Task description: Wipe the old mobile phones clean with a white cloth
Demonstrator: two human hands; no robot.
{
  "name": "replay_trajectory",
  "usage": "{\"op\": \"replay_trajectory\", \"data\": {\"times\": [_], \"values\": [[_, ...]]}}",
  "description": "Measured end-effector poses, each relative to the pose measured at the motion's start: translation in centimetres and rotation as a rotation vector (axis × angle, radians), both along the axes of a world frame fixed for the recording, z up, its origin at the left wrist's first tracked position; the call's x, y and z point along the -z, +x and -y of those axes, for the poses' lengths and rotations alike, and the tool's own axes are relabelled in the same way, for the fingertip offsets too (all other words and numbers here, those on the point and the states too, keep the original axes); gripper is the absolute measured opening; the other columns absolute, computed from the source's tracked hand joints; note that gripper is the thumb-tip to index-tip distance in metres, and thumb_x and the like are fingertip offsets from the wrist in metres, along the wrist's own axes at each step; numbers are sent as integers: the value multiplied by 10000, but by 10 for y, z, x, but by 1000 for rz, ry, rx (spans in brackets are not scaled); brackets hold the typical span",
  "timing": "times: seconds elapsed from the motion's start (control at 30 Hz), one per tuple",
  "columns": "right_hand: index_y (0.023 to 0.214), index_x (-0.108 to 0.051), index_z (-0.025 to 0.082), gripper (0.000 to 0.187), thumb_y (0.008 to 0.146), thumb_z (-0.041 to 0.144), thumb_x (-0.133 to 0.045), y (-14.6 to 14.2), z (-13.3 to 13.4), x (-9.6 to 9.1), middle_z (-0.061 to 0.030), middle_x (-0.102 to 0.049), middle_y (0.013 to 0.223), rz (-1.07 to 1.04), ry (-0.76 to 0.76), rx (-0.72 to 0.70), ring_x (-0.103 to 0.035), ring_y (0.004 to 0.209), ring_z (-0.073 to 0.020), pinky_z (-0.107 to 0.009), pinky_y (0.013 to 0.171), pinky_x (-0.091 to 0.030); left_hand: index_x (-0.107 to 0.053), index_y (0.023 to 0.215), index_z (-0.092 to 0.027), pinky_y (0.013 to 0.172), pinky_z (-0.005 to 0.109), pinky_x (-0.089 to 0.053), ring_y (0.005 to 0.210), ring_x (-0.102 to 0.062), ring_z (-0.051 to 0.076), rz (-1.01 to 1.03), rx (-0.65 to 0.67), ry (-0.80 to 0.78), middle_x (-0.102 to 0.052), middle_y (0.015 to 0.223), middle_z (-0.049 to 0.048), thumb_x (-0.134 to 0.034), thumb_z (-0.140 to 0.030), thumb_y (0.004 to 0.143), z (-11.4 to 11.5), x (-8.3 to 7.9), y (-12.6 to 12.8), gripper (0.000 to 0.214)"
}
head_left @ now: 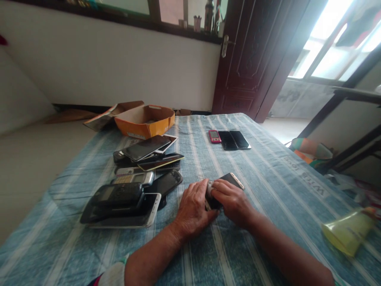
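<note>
A dark smartphone with a gold edge (232, 177) lies on the blue striped cloth (268, 174) in front of me. My left hand (193, 208) grips its near left side, fingers curled around it. My right hand (232, 200) rests over the phone, fingers closed on a small pale thing I cannot make out pressed against it. Most of the phone is hidden under both hands.
A heap of several phones (137, 178) lies to the left. A red phone (214, 136) and two black phones (234, 140) sit in a row farther back. An orange cardboard box (145, 119) stands at the far edge. A yellow bottle (348, 230) lies at right.
</note>
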State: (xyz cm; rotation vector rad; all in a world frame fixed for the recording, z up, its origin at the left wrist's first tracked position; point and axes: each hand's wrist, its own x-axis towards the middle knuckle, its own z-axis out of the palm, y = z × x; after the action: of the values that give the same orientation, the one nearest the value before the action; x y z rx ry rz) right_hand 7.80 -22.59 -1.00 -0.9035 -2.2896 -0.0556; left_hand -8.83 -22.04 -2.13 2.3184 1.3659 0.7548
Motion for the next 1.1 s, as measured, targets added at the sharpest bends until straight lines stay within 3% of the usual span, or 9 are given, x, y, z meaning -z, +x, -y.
{"op": "replay_trajectory", "data": {"times": [0.33,0.4,0.5,0.6,0.7,0.83,1.03,1.1], "values": [[860,-646,188,297,945,94,-378,47,-21,8,-65,-632,872,47,-10,378,-583,853,-188,-291,759,-492,-463,1313,-127,1017,467,-417,1177,-512,313,-22,-10,-70,-582,1265,149,-702,-233,613,3,-14,2,748],[871,-651,187,312,955,101,-363,44,-16,5,-71,-640,893,4,45,374,-584,861,-187,-299,772,-493,-459,1316,-115,1030,464,-406,1184,-508,313,-27,-12,-79,-576,1275,156,-704,-234,613,3,-14,3,754],[956,-653,186,311,966,106,-352,26,-1,0,-84,-643,994,-56,119,247,-577,1008,-200,-326,873,-483,-447,1325,-114,1041,474,-395,1201,-498,321,-23,-19,-82,-564,1292,159,-724,-265,603,2,-12,2,787],[963,-650,157,290,972,129,-361,2,13,-3,-104,-645,1001,23,108,65,-568,1033,-218,-339,863,-490,-436,1332,-108,1038,473,-397,1199,-506,324,-8,-35,-55,-562,1286,168,-711,-274,617,2,-7,2,784],[930,-646,145,273,976,158,-377,-9,16,-4,-108,-642,945,99,60,14,-563,1010,-223,-338,839,-492,-424,1339,-117,1026,472,-406,1187,-520,315,4,-24,-19,-569,1274,168,-676,-260,651,1,-3,0,747],[919,-634,150,240,968,160,-399,2,6,1,-95,-626,906,111,15,98,-552,952,-218,-337,823,-479,-427,1331,-150,1015,497,-411,1191,-513,329,-4,-17,-19,-571,1279,156,-713,-285,625,-1,-3,-1,774],[849,-622,181,271,926,56,-394,30,-5,6,-89,-616,928,130,-51,353,-532,901,-211,-316,778,-448,-441,1326,-160,1026,488,-413,1202,-510,326,-6,-39,-69,-570,1279,146,-704,-240,598,1,-11,1,778],[841,-625,176,280,922,46,-391,30,-3,5,-91,-615,909,110,-52,350,-534,904,-215,-315,770,-446,-428,1340,-148,1033,485,-411,1210,-503,329,6,-55,-84,-561,1288,151,-707,-235,590,2,-12,1,805]]}}
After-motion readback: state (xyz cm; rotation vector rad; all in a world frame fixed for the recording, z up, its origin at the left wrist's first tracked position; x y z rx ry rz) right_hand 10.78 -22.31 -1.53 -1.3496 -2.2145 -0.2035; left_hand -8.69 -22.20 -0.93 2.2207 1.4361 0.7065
